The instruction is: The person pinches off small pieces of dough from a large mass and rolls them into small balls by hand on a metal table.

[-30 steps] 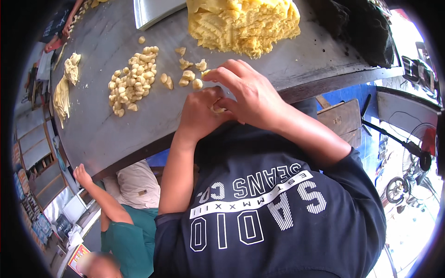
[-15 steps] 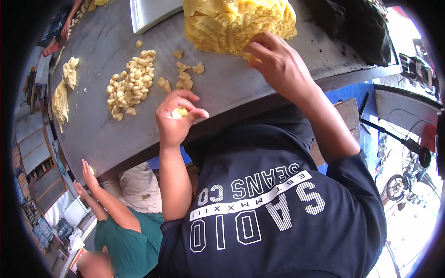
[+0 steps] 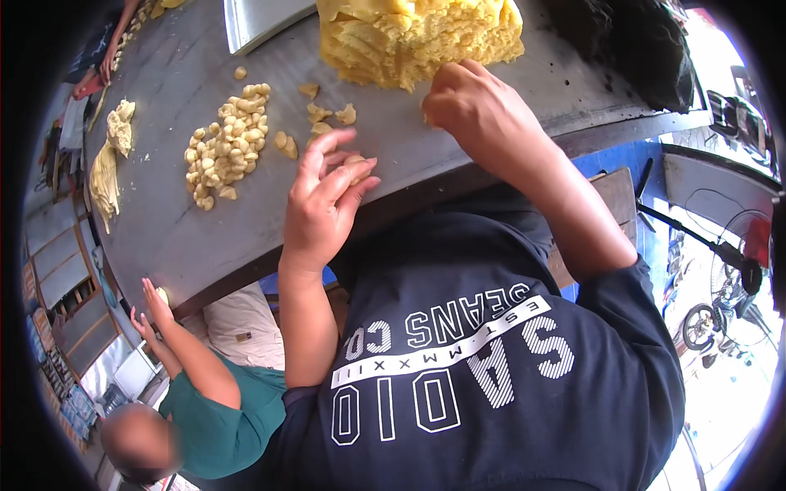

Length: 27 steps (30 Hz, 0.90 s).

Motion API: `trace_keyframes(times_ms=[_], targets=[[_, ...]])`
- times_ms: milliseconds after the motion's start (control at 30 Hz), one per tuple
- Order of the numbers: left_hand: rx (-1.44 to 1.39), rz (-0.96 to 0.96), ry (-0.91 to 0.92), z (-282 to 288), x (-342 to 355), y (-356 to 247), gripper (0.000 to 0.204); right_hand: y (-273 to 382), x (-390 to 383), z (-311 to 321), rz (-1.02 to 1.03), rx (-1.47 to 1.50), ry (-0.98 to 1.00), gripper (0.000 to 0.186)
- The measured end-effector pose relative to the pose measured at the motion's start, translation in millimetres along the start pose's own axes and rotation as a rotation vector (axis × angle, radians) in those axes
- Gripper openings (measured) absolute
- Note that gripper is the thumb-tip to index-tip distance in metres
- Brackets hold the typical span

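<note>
At the upper left of the frame, another person's hand (image 3: 107, 65) showed by the table (image 3: 151, 221), and below it a ragged strip of pale dough (image 3: 105, 182) lay with its long axis running up and down the picture. At the lower left, a co-worker in a green shirt (image 3: 233, 421) had both hands raised near the table's edge. Further right came a heap of small rounded dough pieces (image 3: 232, 137), with a pale metal tray (image 3: 246, 33) above it, cut by the top edge, and a few loose dough scraps (image 3: 319, 113) to the heap's right. The left hand (image 3: 323, 200) was just below those scraps, its fingers loosely curled; whether its grip held dough could not be told. The large yellow dough block (image 3: 422, 45) stood at the upper centre, its visible long axis running across the frame. The right hand (image 3: 467, 100) was much the nearer: the block lay directly above its bent fingers, which hid whatever they pinched, so its grip could not be judged. A black bundle (image 3: 639, 57) sat at the upper right.
</note>
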<state>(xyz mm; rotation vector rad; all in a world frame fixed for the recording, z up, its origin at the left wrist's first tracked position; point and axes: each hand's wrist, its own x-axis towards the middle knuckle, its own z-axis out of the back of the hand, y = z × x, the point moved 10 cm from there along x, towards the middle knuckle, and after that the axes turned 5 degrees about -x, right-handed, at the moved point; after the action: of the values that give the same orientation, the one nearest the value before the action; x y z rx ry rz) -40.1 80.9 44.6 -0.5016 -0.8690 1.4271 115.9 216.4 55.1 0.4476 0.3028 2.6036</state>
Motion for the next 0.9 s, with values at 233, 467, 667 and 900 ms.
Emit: trace_keyframes(times_ms=[233, 467, 667, 900], targets=[[0.083, -0.102, -0.129, -9, -6, 7, 0.058, -27, -7, 12, -0.122, -0.060, -0.210, 0.022], [-0.190, 0.061, 0.177, -6, -1, 27, 0.056, -11, -13, 0, -0.003, 0.103, 0.014, 0.018], [-0.326, 0.207, -0.042, -8, -29, 47, 0.056, -24, -27, -1, -0.046, 0.048, -0.117, 0.021], [0.255, -0.064, -0.137, -16, -23, -2, 0.064, 7, -17, -1, 0.119, 0.019, -0.186, 0.018]])
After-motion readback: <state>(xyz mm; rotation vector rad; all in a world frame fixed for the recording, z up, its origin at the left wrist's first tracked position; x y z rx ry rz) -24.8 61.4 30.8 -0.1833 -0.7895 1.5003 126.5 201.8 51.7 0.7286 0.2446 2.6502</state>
